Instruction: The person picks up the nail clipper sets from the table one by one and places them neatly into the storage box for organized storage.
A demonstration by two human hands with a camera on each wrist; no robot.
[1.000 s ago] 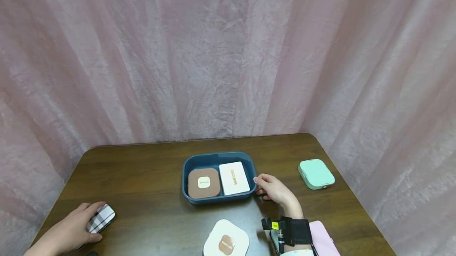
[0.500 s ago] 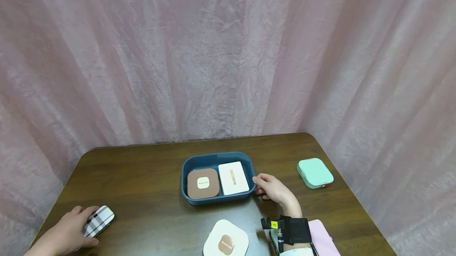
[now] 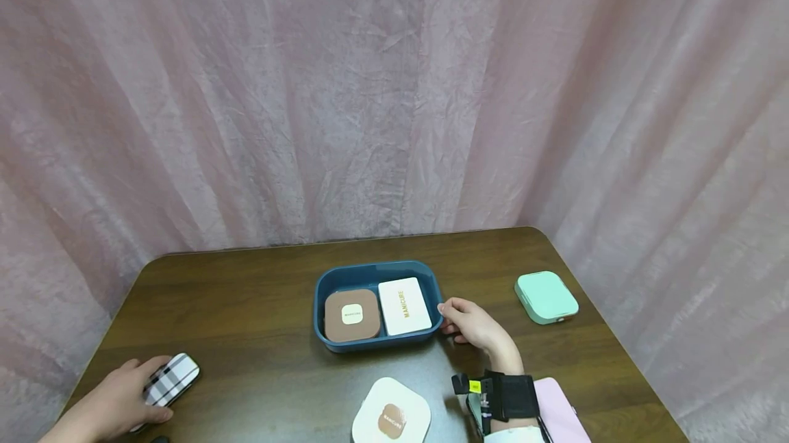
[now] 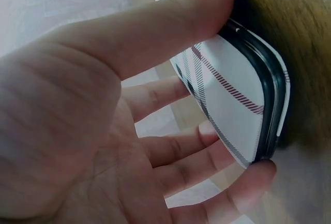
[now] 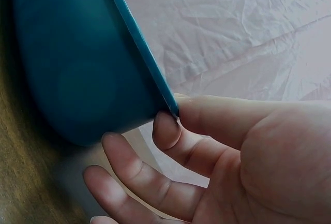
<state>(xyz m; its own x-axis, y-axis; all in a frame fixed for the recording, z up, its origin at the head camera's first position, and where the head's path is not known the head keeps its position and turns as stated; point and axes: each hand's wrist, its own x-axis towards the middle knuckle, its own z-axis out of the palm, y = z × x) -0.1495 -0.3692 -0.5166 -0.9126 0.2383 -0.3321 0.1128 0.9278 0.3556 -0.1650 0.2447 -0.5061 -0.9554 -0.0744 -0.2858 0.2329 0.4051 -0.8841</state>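
Observation:
At the table's left front, my left hand grips a flat white, black and grey plaid case. In the left wrist view, thumb and fingers span the case, whose dark rim faces away from the palm. My right hand pinches the right rim of a blue plastic bin between thumb and index finger; the other fingers curve below that rim in the right wrist view. Inside the bin lie a brown square case with a pale label and, beside it, a white case marked MANICURE.
A white rounded case with a brown label lies in front of the bin. To the right sits a mint green case. A pink case is partly hidden behind the right wrist strap. A pink curtain hangs behind the table.
My left hand has shifted slightly left and down on the plaid case, showing more of its top. The right hand keeps its pinch on the bin's rim.

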